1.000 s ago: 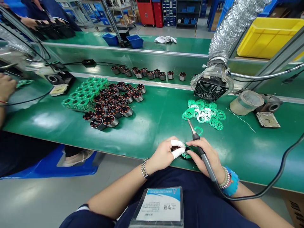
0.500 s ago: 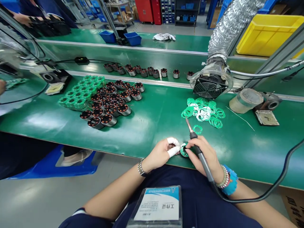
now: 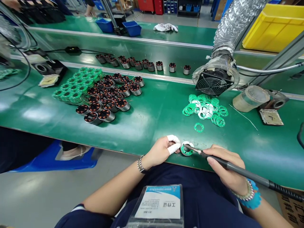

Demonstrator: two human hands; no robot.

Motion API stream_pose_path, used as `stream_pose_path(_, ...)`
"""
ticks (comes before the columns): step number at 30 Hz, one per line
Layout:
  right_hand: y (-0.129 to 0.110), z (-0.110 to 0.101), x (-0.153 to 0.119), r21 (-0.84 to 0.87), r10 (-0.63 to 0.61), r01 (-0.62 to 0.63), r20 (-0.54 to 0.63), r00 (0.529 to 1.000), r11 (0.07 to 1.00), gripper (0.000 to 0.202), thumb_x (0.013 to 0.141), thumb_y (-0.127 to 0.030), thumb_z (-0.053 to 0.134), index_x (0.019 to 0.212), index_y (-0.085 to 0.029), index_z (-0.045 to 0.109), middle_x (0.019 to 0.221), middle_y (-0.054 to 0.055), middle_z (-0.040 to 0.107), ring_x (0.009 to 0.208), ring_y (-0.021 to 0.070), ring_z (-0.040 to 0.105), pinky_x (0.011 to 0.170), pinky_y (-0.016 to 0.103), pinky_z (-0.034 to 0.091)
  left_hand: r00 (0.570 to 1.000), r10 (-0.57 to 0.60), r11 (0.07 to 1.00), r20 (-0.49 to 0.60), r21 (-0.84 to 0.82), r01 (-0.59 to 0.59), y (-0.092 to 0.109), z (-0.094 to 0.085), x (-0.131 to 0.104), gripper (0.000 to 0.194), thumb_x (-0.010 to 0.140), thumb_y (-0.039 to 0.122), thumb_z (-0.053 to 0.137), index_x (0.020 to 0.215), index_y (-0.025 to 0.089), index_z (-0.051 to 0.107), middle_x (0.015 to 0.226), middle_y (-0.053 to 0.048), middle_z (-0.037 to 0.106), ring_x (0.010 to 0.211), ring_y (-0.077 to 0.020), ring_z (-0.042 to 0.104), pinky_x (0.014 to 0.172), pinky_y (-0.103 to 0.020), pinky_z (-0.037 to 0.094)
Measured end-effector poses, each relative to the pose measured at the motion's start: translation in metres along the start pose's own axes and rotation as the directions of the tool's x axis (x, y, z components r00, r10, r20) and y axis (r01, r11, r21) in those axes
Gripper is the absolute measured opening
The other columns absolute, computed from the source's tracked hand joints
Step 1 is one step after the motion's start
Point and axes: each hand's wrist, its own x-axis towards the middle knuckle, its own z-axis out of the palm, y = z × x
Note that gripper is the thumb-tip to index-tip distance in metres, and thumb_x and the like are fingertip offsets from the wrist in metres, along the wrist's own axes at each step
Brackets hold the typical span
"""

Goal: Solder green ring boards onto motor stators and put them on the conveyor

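A motor stator with a green ring-shaped circuit board on top sits near the bench's front edge. My left hand, its thumb and forefinger wrapped in white covers, is closed against the stator's left side. In my right hand is a soldering iron, gripped like a pen, its tip reaching over the ring board from the right. One loose green ring board lies just beyond, and a pile of such boards lies farther back. Whether solder wire is between my left fingers cannot be made out.
Copper-wound stators stand in a cluster at left, beside stacked green boards. More stators line the back ledge. A fan with foil duct, a cloudy cup and an iron stand are at right.
My right hand has drawn back to the right, fingers off the ring board. The iron has swung from pointing away to pointing left, its tip now at the board. My left hand stays beside the stator.
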Motion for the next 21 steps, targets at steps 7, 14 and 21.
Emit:
stream_pose_path(7,0.0033,0.0006,-0.0021,0.008,0.042,-0.042,0.032,0.999,0.999,0.021,0.08,-0.011,0.058,0.097,-0.021,0.064,0.08,0.001,0.067,0.072,0.0126,0.062,0.069,0.026,0.048,1.0,-0.008,1.0,-0.007,-0.006,0.008,0.0006,0.0002,-0.0009,0.012,0.08,0.025,0.056,0.077,0.014,0.053,0.066,0.0,0.059,0.065,-0.0111,0.057,0.068,-0.025,0.044)
stream_pose_path(14,0.0008,0.0014,0.0001,0.003,0.035,-0.035,0.036,0.999,0.999,0.019,0.08,-0.011,0.057,0.095,-0.02,0.064,0.079,0.002,0.068,0.071,0.013,0.062,0.067,0.026,0.048,1.0,0.016,1.0,-0.016,0.014,-0.016,-0.0018,0.0001,-0.0008,0.013,0.081,0.026,0.056,0.077,0.014,0.053,0.066,-0.001,0.06,0.065,-0.0114,0.058,0.068,-0.025,0.044)
stream_pose_path(21,-0.0007,0.0013,0.0017,-0.003,0.015,-0.015,0.048,0.999,1.0,0.021,0.08,-0.01,0.056,0.095,-0.021,0.064,0.077,0.002,0.067,0.07,0.0135,0.062,0.064,0.026,0.048,1.0,0.017,0.999,-0.021,0.028,-0.017,-0.0028,-0.0001,-0.0002,0.012,0.081,0.025,0.055,0.078,0.014,0.052,0.066,-0.001,0.06,0.065,-0.0114,0.059,0.068,-0.025,0.045)
